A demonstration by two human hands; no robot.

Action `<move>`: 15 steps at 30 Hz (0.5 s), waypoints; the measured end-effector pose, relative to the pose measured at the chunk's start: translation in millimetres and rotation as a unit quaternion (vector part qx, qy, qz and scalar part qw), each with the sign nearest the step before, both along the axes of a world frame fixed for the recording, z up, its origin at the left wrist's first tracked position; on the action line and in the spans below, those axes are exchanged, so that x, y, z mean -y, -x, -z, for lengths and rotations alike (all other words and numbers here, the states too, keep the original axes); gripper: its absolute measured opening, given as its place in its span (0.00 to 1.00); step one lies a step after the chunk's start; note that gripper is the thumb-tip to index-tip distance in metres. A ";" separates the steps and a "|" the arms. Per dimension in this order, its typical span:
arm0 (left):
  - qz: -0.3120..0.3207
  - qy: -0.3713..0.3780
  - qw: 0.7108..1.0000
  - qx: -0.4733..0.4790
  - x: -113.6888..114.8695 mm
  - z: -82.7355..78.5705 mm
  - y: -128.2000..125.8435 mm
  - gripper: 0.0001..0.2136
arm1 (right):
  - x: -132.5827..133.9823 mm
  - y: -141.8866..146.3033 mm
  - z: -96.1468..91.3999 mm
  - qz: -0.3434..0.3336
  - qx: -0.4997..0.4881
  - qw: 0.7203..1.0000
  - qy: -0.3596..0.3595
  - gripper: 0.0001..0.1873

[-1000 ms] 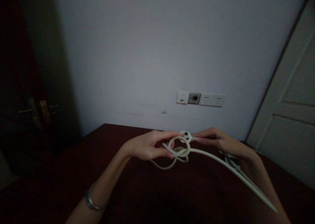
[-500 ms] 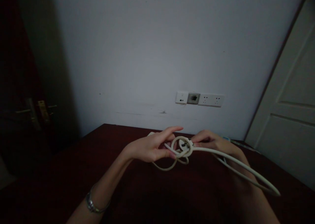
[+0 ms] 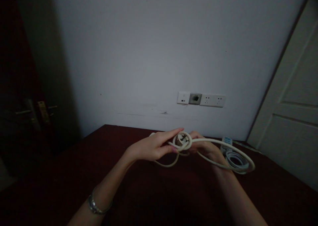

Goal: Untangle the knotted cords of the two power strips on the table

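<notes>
A white power cord is looped between my two hands above the dark red table. My left hand pinches the loops between thumb and fingers, with its index finger stretched along the top. The white plug sits inside the small loop, its dark prongs facing me. My right hand is closed on the cord just right of this loop; its fingertips are partly hidden behind it. A long bight of cord swings out over my right wrist. Behind my left hand shows the edge of a white object, mostly covered.
On the table at the right lies a power strip with a coiled cable. Wall sockets are on the wall behind. A pale door stands at the right, a dark door with a handle at the left.
My right hand has moved slightly left and behind the loop, and the plug now sits within it. The long bight has swung left, uncovering the power strip and coiled cable.
</notes>
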State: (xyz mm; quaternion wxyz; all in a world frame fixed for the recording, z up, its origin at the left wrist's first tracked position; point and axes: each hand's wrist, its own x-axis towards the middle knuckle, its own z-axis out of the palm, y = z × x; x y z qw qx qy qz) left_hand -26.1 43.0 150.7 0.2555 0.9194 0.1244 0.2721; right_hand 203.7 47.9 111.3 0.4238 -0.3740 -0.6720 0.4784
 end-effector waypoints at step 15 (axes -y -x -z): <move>-0.030 0.241 0.958 0.156 -35.0 3.3 9.3 0.22 | 2.4 7.4 -21.1 -0.011 0.055 0.998 0.015 0.17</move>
